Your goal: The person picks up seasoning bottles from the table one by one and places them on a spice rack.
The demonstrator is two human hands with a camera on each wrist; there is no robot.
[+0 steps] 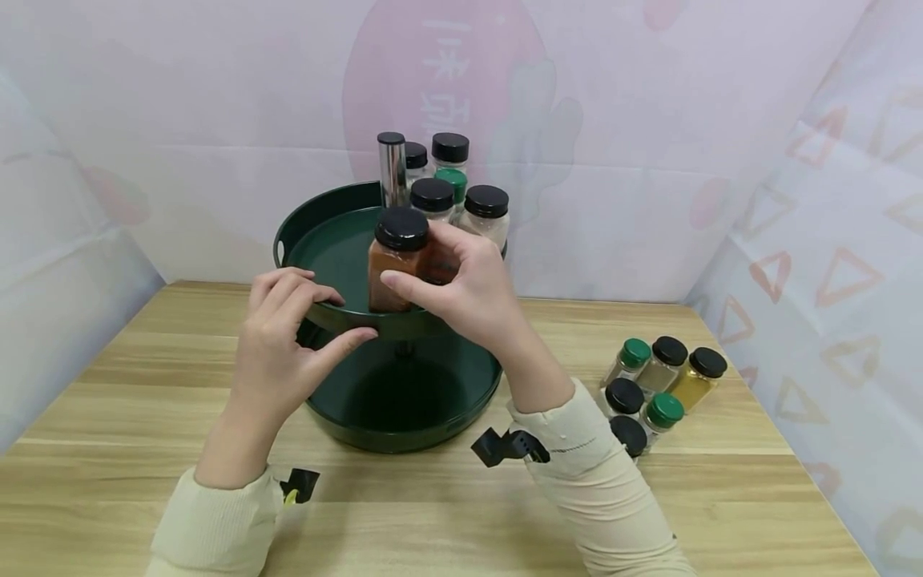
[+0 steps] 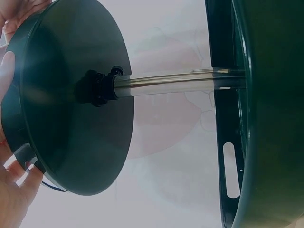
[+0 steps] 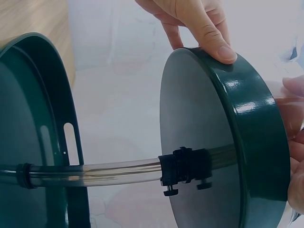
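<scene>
Head view: my right hand (image 1: 469, 288) is clamped on a brown spice jar (image 1: 389, 272) inside the upper tray's near rim.
Below the two-tier stand lies a wood table (image 1: 108, 425), with printed cloth (image 1: 216, 120) at the far side, left and right. My left hand (image 1: 284, 344) grips the rim of the upper tray (image 1: 328, 240), just left of the jar. Five lidded jars (image 1: 486, 202) crowd the tray's far right, by a metal post (image 1: 392, 172). The rim hides the brown jar's base; I can't tell whether it touches the tray floor. My right sleeve (image 1: 609, 481) partly covers the nearest of six jars (image 1: 624, 396) on the right. Open tray floor spreads left of the jar; wood runs from the lower tray (image 1: 397, 441) to the table's left edge.
</scene>
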